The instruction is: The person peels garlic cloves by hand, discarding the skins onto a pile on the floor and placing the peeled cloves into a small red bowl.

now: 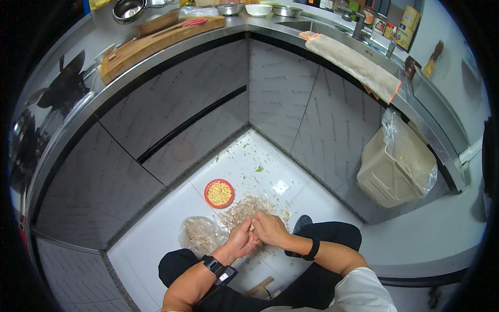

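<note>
My left hand (243,238) and my right hand (269,229) meet over the floor, fingertips pinched together on something small and pale that is mostly hidden by the fingers. Beneath and beyond them lies a heap of dry, papery husks (249,206) on white tiles. A red-rimmed round bowl (205,194) stands just past the heap, to the left, holding many small pale-yellow kernels or beans (219,194). Beside my left hand, a clear plastic bag (200,234) contains similar pale, dry material.
Grey cabinets (195,105) enclose the floor corner. Green leaf scraps (259,169) are scattered there. A beige bin (390,171) with a plastic liner hangs at right. Above are a wooden chopping board (163,43), a sink (304,25) and a draped towel (351,64).
</note>
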